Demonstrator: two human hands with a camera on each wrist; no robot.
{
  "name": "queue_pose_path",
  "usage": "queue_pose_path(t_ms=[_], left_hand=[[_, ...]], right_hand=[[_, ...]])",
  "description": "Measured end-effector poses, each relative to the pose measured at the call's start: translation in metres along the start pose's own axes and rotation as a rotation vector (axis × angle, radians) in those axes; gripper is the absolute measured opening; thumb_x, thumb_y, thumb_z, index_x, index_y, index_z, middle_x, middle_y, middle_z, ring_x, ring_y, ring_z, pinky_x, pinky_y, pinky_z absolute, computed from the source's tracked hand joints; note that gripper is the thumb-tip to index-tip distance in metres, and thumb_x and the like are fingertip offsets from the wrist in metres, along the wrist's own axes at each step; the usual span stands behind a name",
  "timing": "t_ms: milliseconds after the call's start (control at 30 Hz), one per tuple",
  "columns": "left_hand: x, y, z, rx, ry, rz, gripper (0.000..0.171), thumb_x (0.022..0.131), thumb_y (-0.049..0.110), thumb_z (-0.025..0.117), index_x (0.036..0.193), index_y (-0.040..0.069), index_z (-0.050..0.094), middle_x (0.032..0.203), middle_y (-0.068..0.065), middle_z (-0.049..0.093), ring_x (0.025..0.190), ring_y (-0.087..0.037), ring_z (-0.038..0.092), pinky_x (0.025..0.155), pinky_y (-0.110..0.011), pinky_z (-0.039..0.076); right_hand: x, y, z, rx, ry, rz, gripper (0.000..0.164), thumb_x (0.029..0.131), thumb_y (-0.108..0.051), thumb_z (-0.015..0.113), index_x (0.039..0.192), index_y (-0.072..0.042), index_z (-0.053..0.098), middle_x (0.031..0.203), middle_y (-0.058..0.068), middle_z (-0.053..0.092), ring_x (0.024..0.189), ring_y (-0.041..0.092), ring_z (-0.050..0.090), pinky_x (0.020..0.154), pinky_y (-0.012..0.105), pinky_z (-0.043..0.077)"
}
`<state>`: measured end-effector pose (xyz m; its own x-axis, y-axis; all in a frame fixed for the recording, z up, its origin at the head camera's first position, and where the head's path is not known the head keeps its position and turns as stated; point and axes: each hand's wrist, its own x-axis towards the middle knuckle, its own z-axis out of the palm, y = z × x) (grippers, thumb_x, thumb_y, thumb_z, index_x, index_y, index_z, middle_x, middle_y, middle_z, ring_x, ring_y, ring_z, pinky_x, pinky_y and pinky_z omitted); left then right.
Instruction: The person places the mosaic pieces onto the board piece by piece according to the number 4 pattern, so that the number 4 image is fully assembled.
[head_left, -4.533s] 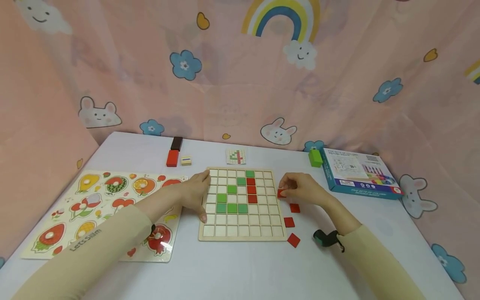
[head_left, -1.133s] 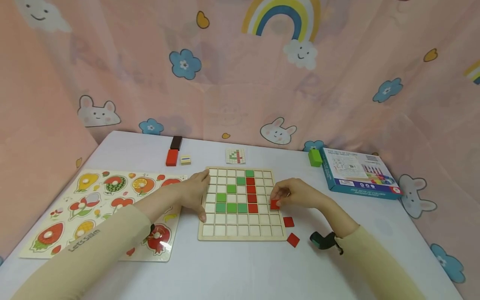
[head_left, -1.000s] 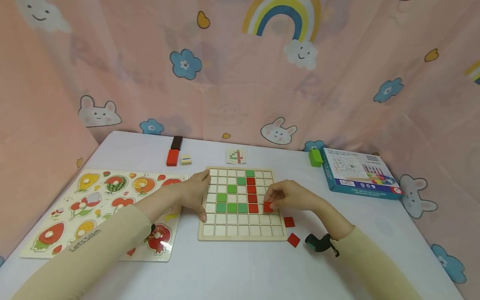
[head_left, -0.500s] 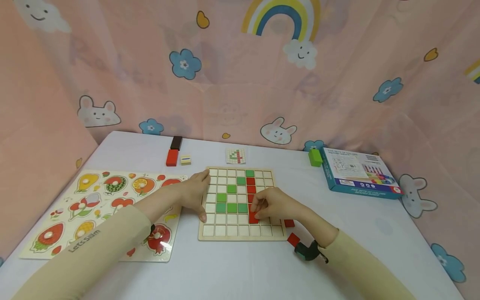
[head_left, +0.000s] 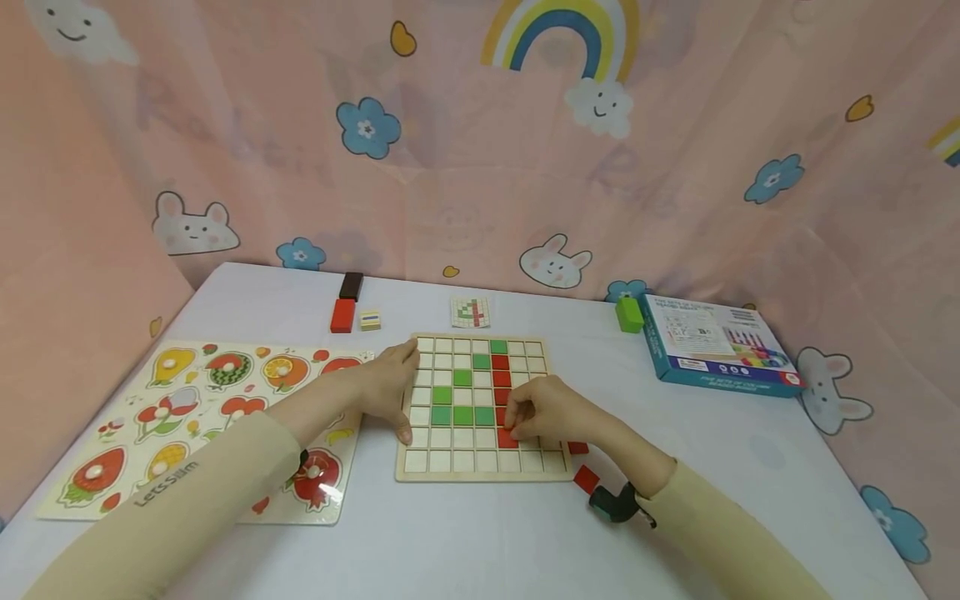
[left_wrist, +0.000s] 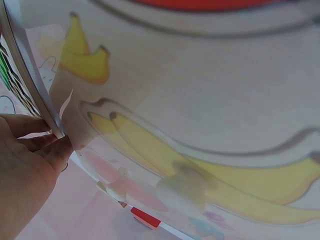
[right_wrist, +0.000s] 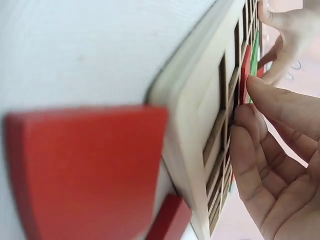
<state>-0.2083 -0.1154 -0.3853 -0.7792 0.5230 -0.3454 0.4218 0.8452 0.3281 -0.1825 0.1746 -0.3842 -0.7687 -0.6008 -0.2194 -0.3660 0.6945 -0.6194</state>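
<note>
A square wooden grid board lies mid-table, with green tiles in a stepped outline and a column of red tiles. My left hand rests along its left edge, thumb and fingers spread; the left wrist view shows the fingertips touching the edge. With bent fingers, my right hand pinches a red square tile at the column's lower end; the tile lies in or just over its cell. Its thumb touches red in the right wrist view. The fingers partly hide the tile above.
Two loose red tiles lie right of the board, one partly behind my wrist. A small pattern card stands behind it. A fruit puzzle board is at left, blocks at the back, a green block and box at right.
My right hand has carried a red tile from the board's right side leftward to the column's lower end, where it now sits lower. Another red tile joined the column earlier. My left hand stays put.
</note>
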Motion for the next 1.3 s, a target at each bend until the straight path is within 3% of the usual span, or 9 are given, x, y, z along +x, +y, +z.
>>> queue_pose_path(t_ms=[300, 600, 900, 1067, 1300], left_hand=[[0.0, -0.001, 0.001, 0.002, 0.006, 0.002, 0.138, 0.059, 0.052, 0.09, 0.153, -0.013, 0.013, 0.164, -0.029, 0.001, 0.153, -0.047, 0.011, 0.125, -0.054, 0.022], [0.0, -0.001, 0.0, 0.014, 0.003, 0.006, 0.136, 0.059, 0.051, 0.09, 0.152, -0.014, 0.014, 0.164, -0.031, 0.002, 0.152, -0.049, 0.012, 0.124, -0.054, 0.023], [-0.001, -0.001, 0.0, 0.019, 0.003, 0.009, 0.137, 0.059, 0.052, 0.09, 0.152, -0.014, 0.015, 0.164, -0.031, 0.002, 0.152, -0.049, 0.012, 0.124, -0.054, 0.023], [0.0, -0.002, 0.0, 0.017, 0.003, 0.011, 0.137, 0.059, 0.053, 0.09, 0.152, -0.014, 0.014, 0.164, -0.031, 0.002, 0.152, -0.049, 0.012, 0.124, -0.054, 0.023], [0.001, -0.003, 0.002, 0.021, -0.001, 0.006, 0.137, 0.06, 0.054, 0.089, 0.153, -0.011, 0.014, 0.165, -0.029, 0.0, 0.153, -0.046, 0.011, 0.125, -0.053, 0.024]], right_hand=[[-0.017, 0.028, -0.023, 0.023, 0.055, 0.05, 0.007, 0.085, -0.015, 0.076, 0.084, -0.018, 0.07, 0.078, -0.003, 0.065, 0.075, 0.015, 0.058, 0.065, 0.024, 0.054], [-0.039, 0.068, -0.042, 0.055, -0.096, 0.079, 0.013, 0.082, -0.016, 0.078, 0.094, -0.016, 0.071, 0.085, -0.001, 0.068, 0.08, 0.016, 0.059, 0.071, 0.023, 0.053], [-0.044, 0.072, -0.038, 0.002, -0.13, 0.087, 0.028, 0.074, -0.024, 0.087, 0.095, -0.022, 0.069, 0.086, 0.0, 0.06, 0.084, 0.016, 0.055, 0.069, 0.022, 0.048], [-0.043, 0.072, -0.036, -0.039, -0.116, 0.051, 0.026, 0.075, -0.018, 0.084, 0.093, -0.024, 0.067, 0.085, -0.001, 0.058, 0.082, 0.016, 0.054, 0.067, 0.022, 0.048], [-0.04, 0.073, -0.039, -0.029, -0.079, 0.098, 0.021, 0.079, -0.015, 0.081, 0.092, -0.022, 0.067, 0.084, -0.003, 0.061, 0.082, 0.015, 0.056, 0.07, 0.022, 0.052]])
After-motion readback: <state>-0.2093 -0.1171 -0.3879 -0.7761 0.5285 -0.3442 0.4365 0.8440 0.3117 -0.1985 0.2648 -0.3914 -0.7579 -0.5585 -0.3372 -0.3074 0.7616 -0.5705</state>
